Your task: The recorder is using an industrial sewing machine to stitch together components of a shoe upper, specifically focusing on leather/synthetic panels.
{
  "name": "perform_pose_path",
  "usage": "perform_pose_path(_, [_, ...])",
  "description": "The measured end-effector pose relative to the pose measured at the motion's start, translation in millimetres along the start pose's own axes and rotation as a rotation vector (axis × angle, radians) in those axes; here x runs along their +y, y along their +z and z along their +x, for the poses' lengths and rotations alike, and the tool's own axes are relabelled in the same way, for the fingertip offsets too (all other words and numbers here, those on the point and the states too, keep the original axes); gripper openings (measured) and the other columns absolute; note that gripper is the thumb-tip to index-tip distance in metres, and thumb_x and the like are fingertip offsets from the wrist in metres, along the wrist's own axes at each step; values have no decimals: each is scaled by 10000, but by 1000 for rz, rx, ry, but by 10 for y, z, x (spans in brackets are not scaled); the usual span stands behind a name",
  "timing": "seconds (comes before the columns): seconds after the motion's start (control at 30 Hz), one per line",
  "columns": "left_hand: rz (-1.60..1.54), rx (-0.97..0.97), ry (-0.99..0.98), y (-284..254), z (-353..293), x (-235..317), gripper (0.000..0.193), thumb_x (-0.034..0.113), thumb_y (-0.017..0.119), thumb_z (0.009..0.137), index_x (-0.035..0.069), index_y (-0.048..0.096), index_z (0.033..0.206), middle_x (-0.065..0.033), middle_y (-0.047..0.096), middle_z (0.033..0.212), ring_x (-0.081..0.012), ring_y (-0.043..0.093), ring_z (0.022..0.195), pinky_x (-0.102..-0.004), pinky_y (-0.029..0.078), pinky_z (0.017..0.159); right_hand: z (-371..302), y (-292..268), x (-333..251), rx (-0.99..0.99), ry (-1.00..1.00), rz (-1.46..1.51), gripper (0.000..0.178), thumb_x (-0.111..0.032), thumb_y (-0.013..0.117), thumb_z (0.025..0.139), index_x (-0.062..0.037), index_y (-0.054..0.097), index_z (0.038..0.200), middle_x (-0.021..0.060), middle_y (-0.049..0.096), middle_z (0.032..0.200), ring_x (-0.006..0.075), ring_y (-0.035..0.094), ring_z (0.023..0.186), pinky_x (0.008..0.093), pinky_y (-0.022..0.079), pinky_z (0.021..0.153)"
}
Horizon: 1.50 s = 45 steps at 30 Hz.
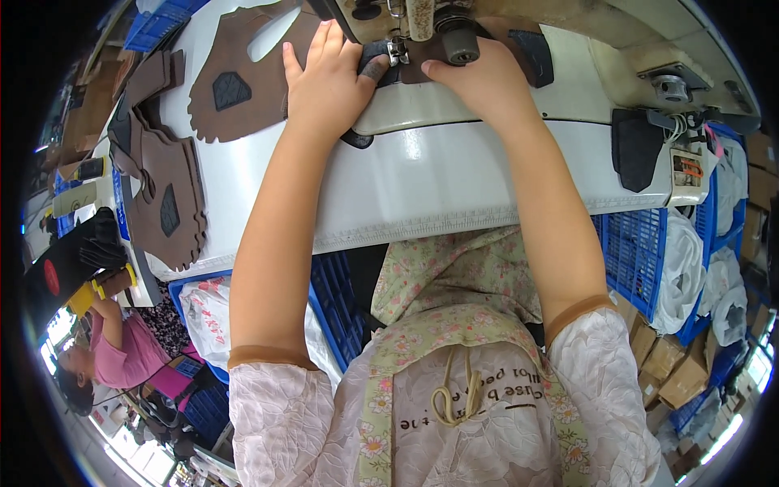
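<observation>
A brown leather piece (pixel 243 97) with a scalloped edge, a cut-out and a dark patch (pixel 231 90) lies on the white sewing machine table, reaching under the machine head. My left hand (pixel 329 85) rests flat on it, fingers spread, the thumb tip dark-covered beside the metal presser foot (pixel 398 52). On the other side of the foot, my right hand (pixel 485 88) presses down on brown material with its thumb stretched toward the foot. The machine head (pixel 410 18) and its round knob (pixel 459 40) partly hide the right fingers. Another dark patch (pixel 533 57) lies beyond that hand.
More brown leather pieces (pixel 166 191) hang stacked over the table's left end. Black cut pieces (pixel 635 148) lie at the right end. A ruler strip (pixel 422 221) runs along the front edge. Blue crates (pixel 637 247) stand at the right. A person in pink (pixel 126 349) works at the left.
</observation>
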<state>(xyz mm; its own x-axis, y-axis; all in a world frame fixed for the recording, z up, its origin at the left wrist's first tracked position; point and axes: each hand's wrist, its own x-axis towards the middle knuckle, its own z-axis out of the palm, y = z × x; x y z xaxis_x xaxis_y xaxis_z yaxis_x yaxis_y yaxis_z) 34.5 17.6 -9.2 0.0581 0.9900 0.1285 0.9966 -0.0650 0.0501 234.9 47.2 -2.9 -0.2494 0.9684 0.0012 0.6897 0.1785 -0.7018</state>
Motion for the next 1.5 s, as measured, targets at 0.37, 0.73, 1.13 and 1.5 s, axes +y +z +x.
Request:
perform_pose_path(0.37, [-20, -13, 17, 12, -16, -2, 426, 433, 485, 946, 99, 612, 1178, -86, 416, 1454, -212, 248, 1422, -601, 68, 1129, -22, -12, -58, 29, 5, -12, 372, -378, 708, 754, -29, 670, 878, 145, 678, 860, 320, 645, 863, 421, 502, 735])
perform_pose_path(0.73, [-25, 130, 23, 90, -31, 27, 394, 421, 512, 934, 101, 614, 1140, -118, 412, 1456, -206, 277, 1415, -612, 100, 1118, 25, 9, -29, 16, 35, 1, 365, -388, 711, 752, -52, 673, 889, 117, 681, 873, 291, 648, 876, 405, 503, 733])
perform_pose_path(1.13, [37, 33, -42, 79, 2, 63, 435, 420, 479, 948, 118, 557, 1252, -109, 392, 1475, -206, 271, 1417, -602, 109, 1123, 4, 36, -79, 105, 22, 23, 340, -388, 711, 746, -98, 701, 922, 94, 693, 890, 280, 653, 879, 399, 507, 735])
perform_pose_path(1.5, [22, 71, -57, 79, 67, 95, 474, 405, 463, 957, 113, 516, 1327, -97, 412, 1460, -207, 276, 1415, -597, 117, 1126, 189, 68, 37, 65, -72, 57, 279, -298, 723, 778, -35, 657, 711, 37, 635, 611, 140, 596, 564, 292, 474, 563])
